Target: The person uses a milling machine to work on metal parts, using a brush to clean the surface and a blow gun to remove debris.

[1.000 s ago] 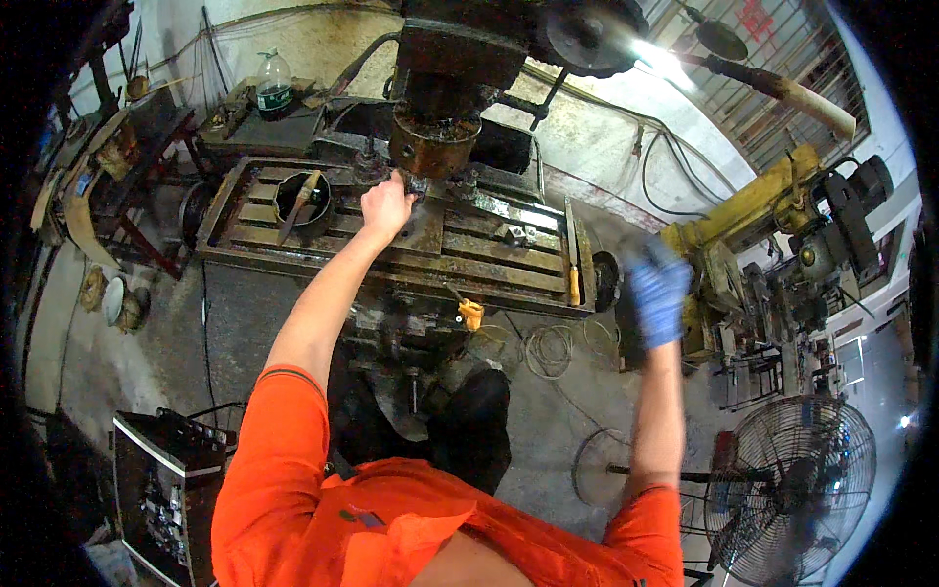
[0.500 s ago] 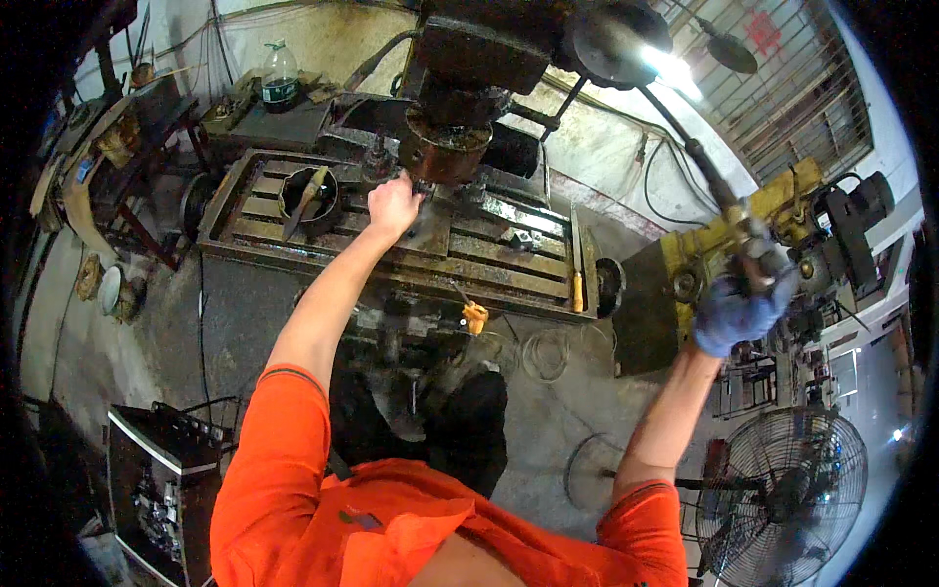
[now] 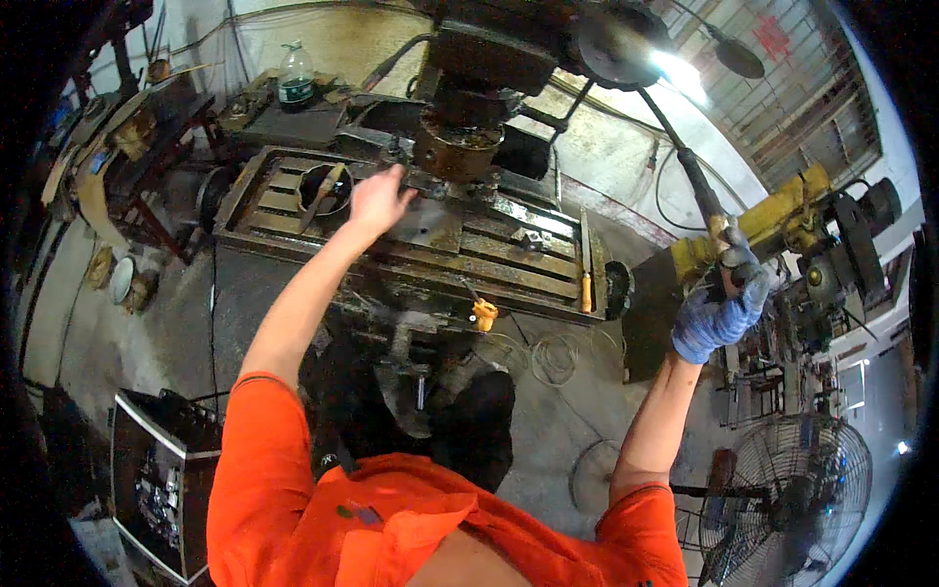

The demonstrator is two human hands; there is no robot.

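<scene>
My bare left hand (image 3: 380, 203) hovers above the slotted metal worktable (image 3: 411, 256), just left of the machine's rusty round spindle head (image 3: 458, 147). Its thumb and forefinger are spread apart, and I see nothing between them; the other fingers are partly hidden. My right hand (image 3: 719, 313), in a blue-grey glove, is closed around the end of a long lever (image 3: 700, 186) that runs up to the machine. On the worktable left of my bare hand, a dark round pot (image 3: 315, 207) holds a brush (image 3: 328, 191).
Toward the worktable's right end lie a yellow-handled file (image 3: 587, 279) and a small metal part (image 3: 533, 240). A yellow-orange handle (image 3: 483, 315) juts from the front edge. A floor fan (image 3: 797, 489) stands at lower right, a metal-filled cabinet (image 3: 161, 489) at lower left.
My left hand has drawn left from under the spindle head, its fingers spreading. My gloved hand has shifted slightly left and down with the lever. The whole view has shifted a little.
</scene>
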